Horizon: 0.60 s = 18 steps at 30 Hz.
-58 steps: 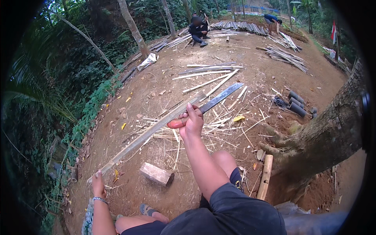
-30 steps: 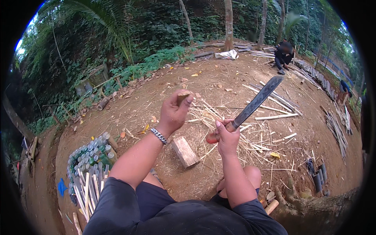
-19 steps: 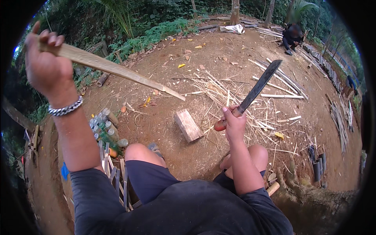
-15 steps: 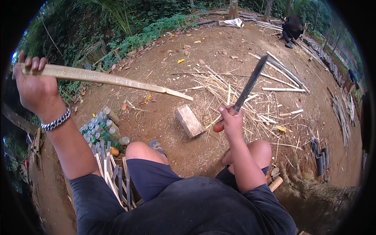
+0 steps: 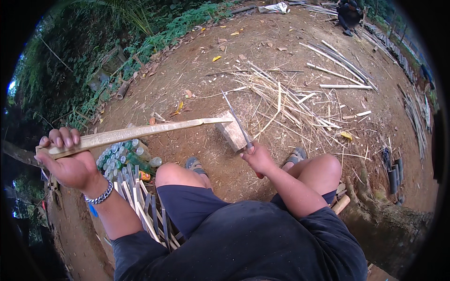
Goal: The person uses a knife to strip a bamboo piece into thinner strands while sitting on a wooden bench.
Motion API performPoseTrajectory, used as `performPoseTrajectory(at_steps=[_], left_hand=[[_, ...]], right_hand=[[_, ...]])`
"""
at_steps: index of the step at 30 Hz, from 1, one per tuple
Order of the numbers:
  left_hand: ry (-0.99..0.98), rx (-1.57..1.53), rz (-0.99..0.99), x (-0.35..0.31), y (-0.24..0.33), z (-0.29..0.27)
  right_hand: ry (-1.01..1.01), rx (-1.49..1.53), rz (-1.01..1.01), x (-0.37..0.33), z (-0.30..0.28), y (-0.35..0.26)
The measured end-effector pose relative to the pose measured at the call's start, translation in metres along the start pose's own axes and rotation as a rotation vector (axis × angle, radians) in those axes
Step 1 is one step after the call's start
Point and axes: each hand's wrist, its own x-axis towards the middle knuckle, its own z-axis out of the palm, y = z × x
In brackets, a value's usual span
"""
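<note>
My left hand [image 5: 70,157] is closed round the near end of a long pale bamboo strip [image 5: 145,132]. The strip reaches across to the right, and its narrowed far end lies over the top of a wooden block [image 5: 230,133] on the ground. In my right hand [image 5: 258,158] is the handle of a machete [image 5: 237,118], mostly covered by my fingers. Its blade is seen almost edge-on, pointing up and away beside the strip's tip, over the block. Whether the blade touches strip or block I cannot tell.
Bamboo splints and shavings [image 5: 281,100] lie scattered beyond the block. Glass bottles [image 5: 126,154] and a bundle of split bamboo [image 5: 152,210] stand by my left leg. A tree root [image 5: 375,210] is at right. Another person [image 5: 349,16] sits far off at upper right.
My left hand has come down and inward, bringing the strip's tip onto the block. My right hand has lowered the machete leftward from its raised position to beside the strip.
</note>
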Motion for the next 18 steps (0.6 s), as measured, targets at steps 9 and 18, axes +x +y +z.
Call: performPoseTrajectory(at_steps=[9,18], left_hand=[[-0.118,-0.156,0.045,-0.046,0.017,0.022],[-0.082,-0.117,0.054,-0.097,0.041,0.042]], right_hand=[[-0.109,-0.165,-0.099,-0.025,0.028,-0.069],[-0.271,-0.093,-0.277,-0.057,0.047,-0.112]])
